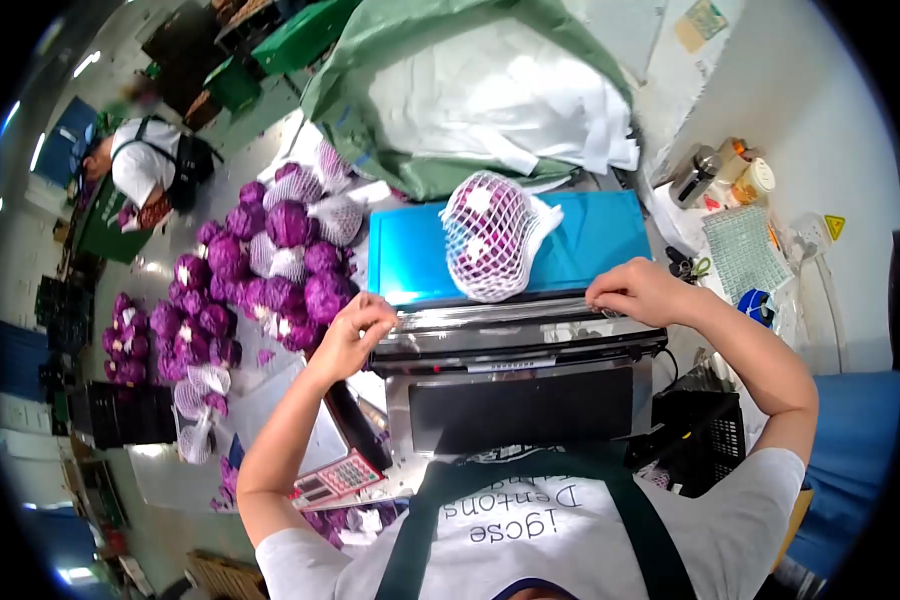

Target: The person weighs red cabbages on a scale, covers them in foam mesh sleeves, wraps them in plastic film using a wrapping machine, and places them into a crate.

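Note:
My left hand [355,332] is closed in a pinch at the left end of a black and silver machine [520,352]. At its right end my right hand [638,292] is also closed, thumb against fingers. A shiny, clear strip like film [495,314] runs along the machine between both hands; what the fingertips grip is too small to tell. Beyond it, purple cabbages in a white net sleeve [488,236] rest on a blue surface [605,235], touched by neither hand.
Loose and netted purple cabbages [228,258] are piled at the left. A red scale [340,478] stands near my left arm, a black crate [710,430] near my right. Behind is a green bag [345,95] of white sleeves. A person [150,160] bends at the far left.

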Available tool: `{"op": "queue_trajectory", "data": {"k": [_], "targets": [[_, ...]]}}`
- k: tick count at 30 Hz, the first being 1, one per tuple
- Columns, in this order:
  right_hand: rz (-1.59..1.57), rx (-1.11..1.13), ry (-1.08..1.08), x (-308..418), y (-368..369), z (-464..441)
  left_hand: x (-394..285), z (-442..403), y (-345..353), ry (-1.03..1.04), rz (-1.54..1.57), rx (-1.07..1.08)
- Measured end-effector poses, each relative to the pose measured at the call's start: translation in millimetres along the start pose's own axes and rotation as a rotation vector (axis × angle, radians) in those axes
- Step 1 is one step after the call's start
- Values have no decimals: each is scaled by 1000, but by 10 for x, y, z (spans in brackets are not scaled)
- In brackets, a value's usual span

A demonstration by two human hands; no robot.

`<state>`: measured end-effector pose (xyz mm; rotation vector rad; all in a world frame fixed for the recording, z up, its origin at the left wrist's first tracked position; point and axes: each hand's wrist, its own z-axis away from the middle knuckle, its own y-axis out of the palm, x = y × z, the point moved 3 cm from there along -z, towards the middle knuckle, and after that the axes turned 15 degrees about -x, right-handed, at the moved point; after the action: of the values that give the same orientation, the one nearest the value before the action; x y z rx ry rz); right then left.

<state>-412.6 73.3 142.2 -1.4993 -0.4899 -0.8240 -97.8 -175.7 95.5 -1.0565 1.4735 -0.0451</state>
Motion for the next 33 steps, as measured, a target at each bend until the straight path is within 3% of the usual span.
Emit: {"op": "queue_trajectory", "data": {"k": [1, 2, 4, 5, 6, 8, 9, 10, 12, 14, 15, 18, 21, 22, 25, 26, 28, 30, 33], "targets": [[-29, 8, 0, 34, 19, 26, 20, 9, 25, -22, 73, 10], [-23, -16, -13, 31, 27, 46, 101, 58, 73, -191, 226, 44], [-14, -83, -39, 36, 37, 103, 152, 126, 110, -279, 229, 67], [-85, -77, 131, 33, 38, 113, 155, 142, 157, -341, 325, 42], [-107, -117, 153, -21, 57, 131, 134, 198, 228, -457, 514, -40], [-93, -80, 36, 160, 54, 285, -19, 259, 143, -379, 428, -107], [14, -75, -242, 400, -13, 414, -253, 251, -34, -260, 329, -94], [57, -58, -282, 475, -72, 521, -489, 271, -176, -152, 151, -92], [32, -87, -222, 476, -247, 599, -561, 312, -203, -176, 147, -82], [-151, -161, -22, 310, -194, 499, -422, 131, -120, -232, 289, -106], [-244, -192, 83, 200, -114, 455, -268, 42, -8, -359, 423, -145], [-393, -218, 204, 32, -22, 222, -94, -233, 117, -515, 551, 0], [-313, -257, 155, 102, -13, 99, -373, -385, 54, -72, -357, 176], [-323, -257, 169, 94, 13, 85, -171, -337, 114, 193, -450, 61], [-359, -243, 217, 28, 144, 62, -94, -302, 260, 42, -344, 153], [-318, -168, 168, 103, 149, 124, -139, -210, 271, 208, -239, 102], [-236, -26, 83, 295, 164, 374, -411, 87, 277, 448, -310, 200], [4, 56, -343, 439, 289, 781, -587, 397, 286, 518, -319, 219], [-244, 273, -124, 710, 116, 992, -729, 381, 146, 461, -293, 201]]}}
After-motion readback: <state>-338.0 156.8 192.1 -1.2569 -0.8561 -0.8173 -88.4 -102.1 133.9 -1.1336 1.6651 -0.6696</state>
